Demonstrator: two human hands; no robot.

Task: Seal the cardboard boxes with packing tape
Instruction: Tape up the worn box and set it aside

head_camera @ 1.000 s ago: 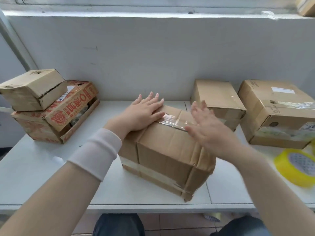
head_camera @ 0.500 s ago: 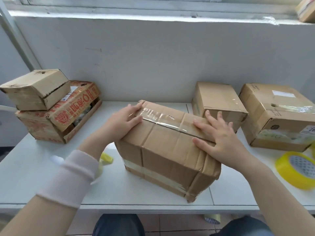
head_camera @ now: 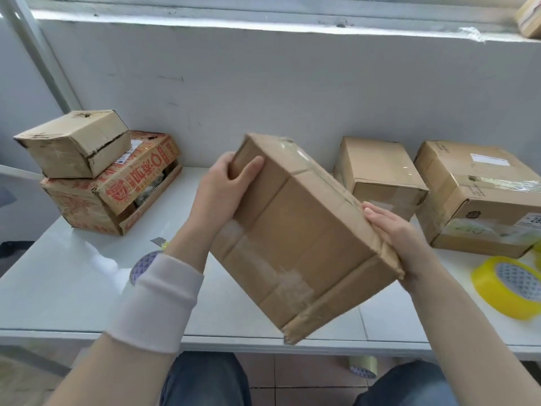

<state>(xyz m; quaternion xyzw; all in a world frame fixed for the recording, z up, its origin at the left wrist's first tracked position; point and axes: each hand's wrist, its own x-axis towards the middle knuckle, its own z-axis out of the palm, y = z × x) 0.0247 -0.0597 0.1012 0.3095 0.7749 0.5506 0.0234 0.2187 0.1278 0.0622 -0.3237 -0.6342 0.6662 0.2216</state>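
Our left hand (head_camera: 222,191) grips the box (head_camera: 295,238) by a corner, our right hand (head_camera: 398,241) lies flat against its side; we should turn it steadily.

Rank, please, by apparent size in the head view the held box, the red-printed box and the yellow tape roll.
1. held box, though nearness to the camera enlarges it
2. red-printed box, partly covered
3. yellow tape roll

A packing station: taped cardboard boxes (head_camera: 380,174) and tape roll (head_camera: 510,288) on a white table (head_camera: 73,276)
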